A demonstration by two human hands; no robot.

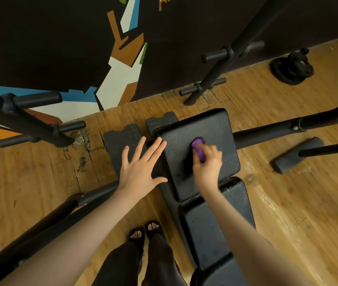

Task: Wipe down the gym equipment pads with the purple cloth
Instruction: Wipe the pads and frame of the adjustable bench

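Two hands over black bench. Right hand (207,162) grips bunched purple cloth (198,148), pressing it onto upper back pad (215,129) (near its middle). Left hand (141,166) flat, fingers spread, fingertips at pad's left edge. Seat pad (209,223) below.

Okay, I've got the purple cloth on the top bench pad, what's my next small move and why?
Probably sweep the purple cloth toward the pad's left edge. Your right hand holds it near the middle of the top pad, so the strip by your open left hand looks not yet covered.
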